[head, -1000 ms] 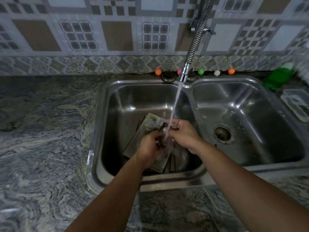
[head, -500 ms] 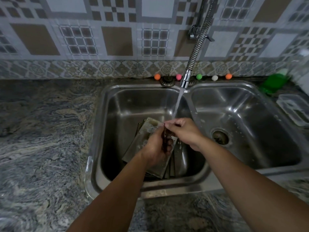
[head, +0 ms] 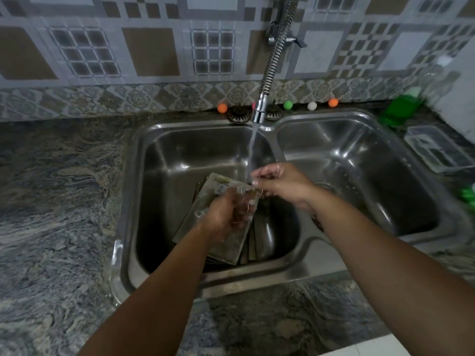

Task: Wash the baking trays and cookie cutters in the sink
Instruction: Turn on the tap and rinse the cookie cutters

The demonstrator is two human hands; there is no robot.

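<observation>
A thin wire cookie cutter [head: 248, 205] gets its rinse under the running stream [head: 250, 155], over the baking trays [head: 226, 227] that lean stacked in the left basin of the steel double sink [head: 290, 263]. The left hand [head: 226, 214] holds its grip curled round the cutter at the stream's foot; the right hand [head: 280, 183], at two o'clock from it, pinches something fine at the fingertips, whether the same cutter cannot be told through the blur. Half a second earlier the two hands were pressed together, rubbing; now the right has drawn up and apart, which suggests scrubbing has given way to rinsing while the trays, still filmed with suds, wait their turn. The spring-necked tap [head: 258, 114] hangs at twelve o'clock; a green bottle [head: 401, 109] stands on the marbled table [head: 59, 201] at two o'clock.
</observation>
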